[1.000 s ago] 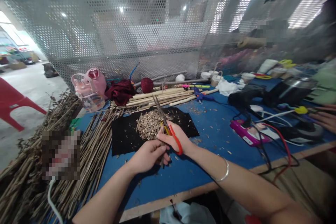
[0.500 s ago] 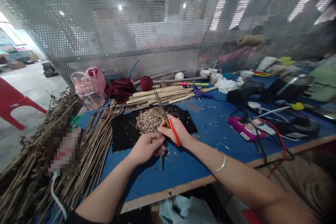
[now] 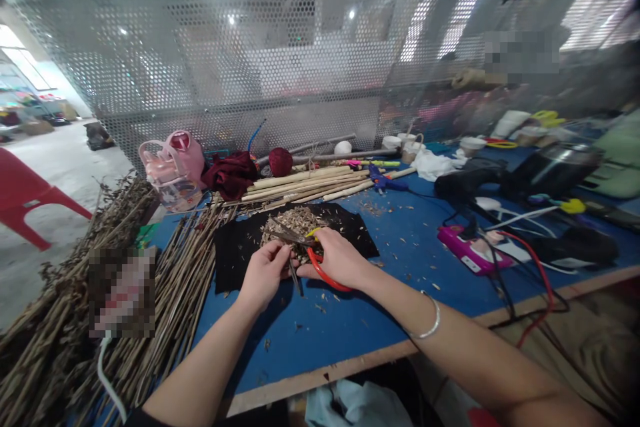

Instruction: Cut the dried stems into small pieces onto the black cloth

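Observation:
My right hand [image 3: 336, 257] is closed around the red and yellow handles of a pair of scissors [image 3: 325, 273], whose blades point left over the pile. Pinched in the fingers of my left hand [image 3: 267, 271] is a thin dry stalk [image 3: 296, 278], its lower end sticking out toward me. The scissor blades lie just above the left fingertips, close to the stalk; whether they touch it I cannot tell. Beneath both hands, a heap of short cut stalk pieces [image 3: 295, 221] rests on a black cloth [image 3: 233, 250].
Long dry stalks [image 3: 185, 260] lie in a bundle at the left. Behind the cloth are peeled sticks [image 3: 305, 180], a blue glue gun [image 3: 383, 178] and a dark red yarn ball [image 3: 281, 161]. A pink bottle [image 3: 175, 170] stands back left. A magenta power strip [image 3: 470, 250] with cables sits at right.
The scissors have swung from pointing away from me to pointing left across the pile. My left hand has shifted slightly left and up, and the stalk now shows a shorter lower end.

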Demonstrator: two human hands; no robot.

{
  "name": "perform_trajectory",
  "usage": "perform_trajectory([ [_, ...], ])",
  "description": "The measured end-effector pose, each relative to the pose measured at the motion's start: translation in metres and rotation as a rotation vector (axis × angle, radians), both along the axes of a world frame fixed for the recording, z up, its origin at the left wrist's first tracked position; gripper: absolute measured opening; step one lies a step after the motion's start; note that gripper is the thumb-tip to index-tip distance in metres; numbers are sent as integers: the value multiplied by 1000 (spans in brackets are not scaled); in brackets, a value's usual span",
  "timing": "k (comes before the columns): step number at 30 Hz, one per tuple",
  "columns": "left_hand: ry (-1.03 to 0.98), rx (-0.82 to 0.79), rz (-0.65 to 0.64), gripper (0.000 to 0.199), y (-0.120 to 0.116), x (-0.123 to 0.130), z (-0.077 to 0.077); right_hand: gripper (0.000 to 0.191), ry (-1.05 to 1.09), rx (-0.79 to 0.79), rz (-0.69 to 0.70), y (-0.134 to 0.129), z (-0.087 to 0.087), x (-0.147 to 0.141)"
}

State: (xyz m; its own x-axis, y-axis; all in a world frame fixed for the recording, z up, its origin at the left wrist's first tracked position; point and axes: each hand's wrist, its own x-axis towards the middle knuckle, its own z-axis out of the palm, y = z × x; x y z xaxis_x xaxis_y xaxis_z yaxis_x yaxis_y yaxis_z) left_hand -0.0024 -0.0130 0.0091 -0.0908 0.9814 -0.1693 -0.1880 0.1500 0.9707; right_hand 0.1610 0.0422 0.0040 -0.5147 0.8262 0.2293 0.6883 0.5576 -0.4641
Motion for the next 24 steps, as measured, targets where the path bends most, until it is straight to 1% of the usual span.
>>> perform_trajectory([
  [6, -12, -5, -19, 39, 1, 0, -5, 62, -36, 10, -14, -6, 5, -2],
  [12, -60, -18, -16, 43, -3, 4, 1, 64, -48, 3, -26, -9, 10, -4],
  [18, -9, -12, 20, 41, -5, 8, 5, 65, -69, 11, -39, -7, 9, -3],
  [22, 4, -25, 34, 38, -5, 8, 3, 63, -70, 28, -23, -8, 10, -2],
  [24, 9, -27, 26, 36, -6, 8, 2, 62, -80, -10, -16, -9, 11, -2],
])
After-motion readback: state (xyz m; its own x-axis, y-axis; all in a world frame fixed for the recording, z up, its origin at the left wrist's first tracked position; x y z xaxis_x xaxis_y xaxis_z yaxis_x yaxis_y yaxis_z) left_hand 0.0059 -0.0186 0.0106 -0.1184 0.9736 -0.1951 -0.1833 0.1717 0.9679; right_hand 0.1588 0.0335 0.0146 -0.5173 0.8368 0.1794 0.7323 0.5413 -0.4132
